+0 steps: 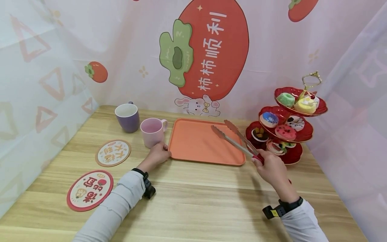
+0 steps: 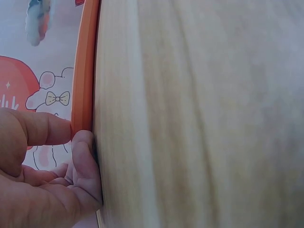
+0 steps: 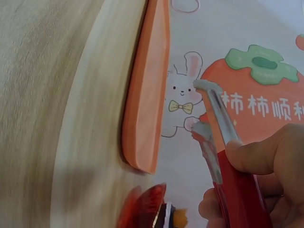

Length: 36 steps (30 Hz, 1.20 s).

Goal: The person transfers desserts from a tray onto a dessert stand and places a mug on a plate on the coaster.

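An orange rectangular tray [image 1: 193,141] lies flat on the wooden table. At its near left corner my left hand [image 1: 158,155] pinches the rim. In the left wrist view, the thumb and a finger meet the tray's edge [image 2: 84,71] from either side. My right hand [image 1: 271,168] grips metal tongs by their red handles [image 3: 242,194]. Those tongs [image 1: 237,145] point left over the tray's right half, tips spread apart with nothing between them. Just beyond the right hand stands a red three-tier stand [image 1: 306,134] bearing several cakes, among them a pink round one [image 1: 285,132].
A pink mug [image 1: 152,132] stands close to the tray's left side, with a purple mug [image 1: 128,121] behind it. Two round coasters, one orange-rimmed [image 1: 113,153] and one red-rimmed [image 1: 90,190], lie at left. A printed curtain [image 1: 121,43] hangs behind the table.
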Tool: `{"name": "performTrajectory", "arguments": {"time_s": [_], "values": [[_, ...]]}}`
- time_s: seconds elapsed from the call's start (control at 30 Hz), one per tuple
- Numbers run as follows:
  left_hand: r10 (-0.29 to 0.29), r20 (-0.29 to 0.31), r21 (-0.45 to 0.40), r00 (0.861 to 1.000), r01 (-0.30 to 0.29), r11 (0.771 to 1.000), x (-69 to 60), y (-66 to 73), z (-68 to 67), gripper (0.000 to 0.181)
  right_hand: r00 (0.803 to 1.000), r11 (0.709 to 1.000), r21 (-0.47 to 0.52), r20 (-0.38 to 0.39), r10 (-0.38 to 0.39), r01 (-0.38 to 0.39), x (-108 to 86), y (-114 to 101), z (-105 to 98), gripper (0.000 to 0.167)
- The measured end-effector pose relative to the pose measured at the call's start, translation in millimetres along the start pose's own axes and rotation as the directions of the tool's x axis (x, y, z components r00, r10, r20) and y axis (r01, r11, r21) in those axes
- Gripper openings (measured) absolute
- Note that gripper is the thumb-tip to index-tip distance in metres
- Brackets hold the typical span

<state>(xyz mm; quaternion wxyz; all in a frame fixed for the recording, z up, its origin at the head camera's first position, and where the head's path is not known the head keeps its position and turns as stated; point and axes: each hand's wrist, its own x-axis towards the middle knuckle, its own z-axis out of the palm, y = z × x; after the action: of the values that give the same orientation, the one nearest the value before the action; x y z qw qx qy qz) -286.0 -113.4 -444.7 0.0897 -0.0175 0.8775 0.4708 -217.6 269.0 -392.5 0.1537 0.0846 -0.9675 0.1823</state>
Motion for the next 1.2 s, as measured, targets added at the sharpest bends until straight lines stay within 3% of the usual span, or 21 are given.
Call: {"name": "performTrajectory", "arguments": {"time_s": [0.33,0.53,0.83,1.2], "values": [[0.017,-0.001,0.005,1.0,-0.017,1.0,1.6,-1.2,0.7,0.018,1.0,1.0,0.023,-0.007,0.02,-0.02,9.7,-6.1,28.1,0.035],[0.024,0.004,-0.002,1.0,-0.024,1.0,0.1,-0.2,0.8,0.017,0.998,0.998,0.051,0.041,0.047,-0.049,17.4,-9.0,41.8,0.035],[0.02,0.002,-0.007,1.0,-0.02,1.0,1.4,-3.0,0.9,0.017,0.999,0.998,0.062,0.049,0.0,-0.003,25.6,-8.9,65.5,0.03],[0.008,0.001,-0.028,1.0,-0.008,1.0,1.6,-3.3,0.4,0.017,0.987,0.998,0.056,0.155,-0.033,0.024,42.0,-15.0,67.8,0.025]]}}
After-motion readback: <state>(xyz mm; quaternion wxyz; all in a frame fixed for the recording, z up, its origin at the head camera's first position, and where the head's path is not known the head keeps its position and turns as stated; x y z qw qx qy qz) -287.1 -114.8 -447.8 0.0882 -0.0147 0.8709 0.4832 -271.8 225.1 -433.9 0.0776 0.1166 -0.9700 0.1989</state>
